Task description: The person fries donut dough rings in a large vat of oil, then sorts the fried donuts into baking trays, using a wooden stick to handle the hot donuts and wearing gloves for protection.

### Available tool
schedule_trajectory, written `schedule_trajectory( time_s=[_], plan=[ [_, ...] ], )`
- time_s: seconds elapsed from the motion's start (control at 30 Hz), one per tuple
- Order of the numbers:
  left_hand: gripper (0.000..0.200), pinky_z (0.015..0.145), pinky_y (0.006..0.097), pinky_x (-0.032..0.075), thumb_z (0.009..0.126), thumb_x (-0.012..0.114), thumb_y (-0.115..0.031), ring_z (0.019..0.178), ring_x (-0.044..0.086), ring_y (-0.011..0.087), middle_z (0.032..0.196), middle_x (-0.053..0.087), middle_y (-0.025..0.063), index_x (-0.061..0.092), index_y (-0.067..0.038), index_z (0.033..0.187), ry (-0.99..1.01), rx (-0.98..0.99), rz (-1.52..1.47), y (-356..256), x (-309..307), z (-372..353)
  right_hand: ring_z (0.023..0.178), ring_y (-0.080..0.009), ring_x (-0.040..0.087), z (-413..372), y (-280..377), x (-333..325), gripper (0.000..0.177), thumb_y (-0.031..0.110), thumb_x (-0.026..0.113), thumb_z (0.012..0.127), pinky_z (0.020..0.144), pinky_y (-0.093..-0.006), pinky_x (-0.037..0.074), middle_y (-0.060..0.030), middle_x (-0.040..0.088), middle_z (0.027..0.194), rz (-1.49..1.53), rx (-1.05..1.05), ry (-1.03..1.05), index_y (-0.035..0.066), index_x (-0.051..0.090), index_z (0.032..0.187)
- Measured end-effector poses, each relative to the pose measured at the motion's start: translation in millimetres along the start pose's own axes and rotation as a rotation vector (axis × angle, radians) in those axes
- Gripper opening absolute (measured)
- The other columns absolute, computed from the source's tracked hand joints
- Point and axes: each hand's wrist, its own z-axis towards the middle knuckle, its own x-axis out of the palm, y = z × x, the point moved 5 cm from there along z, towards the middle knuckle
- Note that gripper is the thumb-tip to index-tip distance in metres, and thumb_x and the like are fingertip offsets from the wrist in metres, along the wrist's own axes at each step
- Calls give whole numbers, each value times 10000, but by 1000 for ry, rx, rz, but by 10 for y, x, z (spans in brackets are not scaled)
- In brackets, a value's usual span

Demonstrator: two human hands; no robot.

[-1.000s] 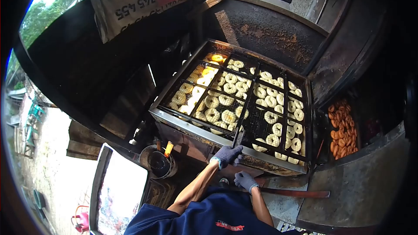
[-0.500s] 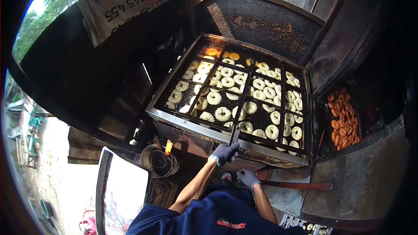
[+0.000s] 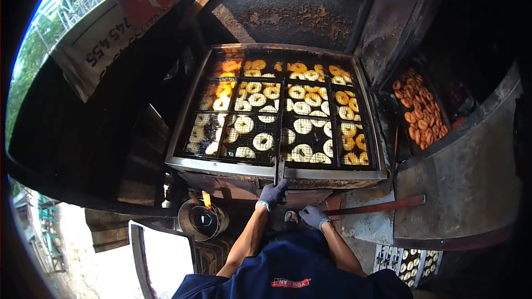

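My left hand (image 3: 272, 194), in a dark grey knit glove, is closed around the metal handle (image 3: 279, 171) of a wire-mesh grid (image 3: 281, 99). The grid spans a wide rectangular frying vat (image 3: 233, 167) and lies over many dough rings (image 3: 263, 142). Rings at the front look pale; those at the back and right look golden. My right hand (image 3: 314, 217), also gloved, hangs in front of the vat with its fingers curled and nothing visible in them. Beside its wrist is the end of a reddish-brown bar (image 3: 382, 206).
A bucket (image 3: 203, 219) with dark contents and an orange-handled tool stands at lower left. Browned rings (image 3: 424, 113) fill a bin on the right. Racks (image 3: 410, 266) of pale rings sit at lower right. A dark metal hood (image 3: 299, 19) surrounds the vat.
The view has turned, so the vat appears squarer and further left. My left hand stays on the grid handle. More rings at the back and right show golden colour. My right hand remains curled.
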Motion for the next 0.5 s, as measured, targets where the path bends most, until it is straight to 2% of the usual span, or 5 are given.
schedule_trajectory(
  time_s=[0.1, 0.23, 0.37, 0.43, 0.5],
  plan=[
    [513, 498, 309, 516, 886, 674, -479, 540, 584, 155, 688, 629, 80, 662, 34, 860, -43, -24, 26, 127, -18, 106, 963, -378, 661, -174, 222, -137, 413, 386, 551, 916, 844, -424, 502, -211, 696, 988, -36, -9, 1, 18, 688, 1044],
    [475, 524, 322, 532, 894, 663, -466, 549, 594, 163, 691, 630, 83, 672, 8, 888, -53, -98, 23, 152, 23, 106, 953, -403, 655, 30, -42, 44, 424, 402, 549, 917, 811, -442, 504, -225, 689, 981, -10, -28, -39, 11, 694, 993],
    [387, 474, 311, 480, 915, 647, -436, 505, 545, 148, 665, 591, 42, 633, -54, 858, -47, -88, 33, 172, 64, 105, 976, -407, 648, -13, -136, 82, 483, 475, 533, 912, 840, -456, 507, -240, 685, 970, -4, 2, -17, 24, 685, 991],
    [396, 468, 306, 471, 910, 651, -445, 505, 548, 143, 670, 601, 47, 639, -53, 854, -48, -89, 48, 219, 63, 121, 844, -346, 684, -26, -186, 92, 434, 424, 581, 908, 743, -432, 502, -222, 692, 906, 27, 20, -79, 3, 682, 936],
    [405, 465, 308, 467, 908, 651, -452, 510, 554, 143, 682, 613, 51, 643, -49, 862, -70, -97, 85, 286, 42, 172, 803, -321, 676, -63, -274, 85, 423, 417, 589, 909, 716, -426, 507, -185, 687, 842, 53, 32, -72, 1, 669, 925]
  ],
)
